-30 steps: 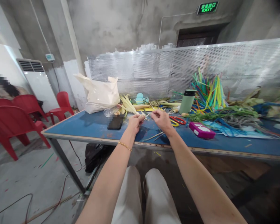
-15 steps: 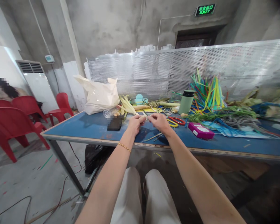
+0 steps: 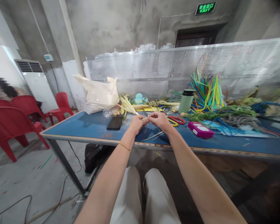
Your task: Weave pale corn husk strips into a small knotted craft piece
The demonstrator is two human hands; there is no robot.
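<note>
Above the front part of the blue table (image 3: pixel 84 133), my left hand (image 3: pixel 137 124) and my right hand (image 3: pixel 159 120) meet almost fingertip to fingertip. Both are closed in a pinch on a small, thin pale strip (image 3: pixel 145 119); its kind is too small to make out. Just right of my right hand lie scissors with red handles (image 3: pixel 180 120) and scissors with yellow handles (image 3: pixel 174 123). Below the hands, thin grey-green stems (image 3: pixel 151 137) rest on the table. Pale corn husks (image 3: pixel 128 106) lie behind my left hand.
A dark phone (image 3: pixel 114 123), a clear plastic bottle (image 3: pixel 109 111) and a white plastic bag (image 3: pixel 101 95) are on the left. Rightward stand a green bottle (image 3: pixel 186 102), a purple box (image 3: pixel 200 129), tangled cords (image 3: pixel 224 115) and colourful strips (image 3: pixel 210 90). Red chairs (image 3: pixel 18 124) stand at left.
My right fingers have shifted slightly at the pale strip, and my left hand has turned a little. The pointed pale end that stuck up between the hands now lies lower.
</note>
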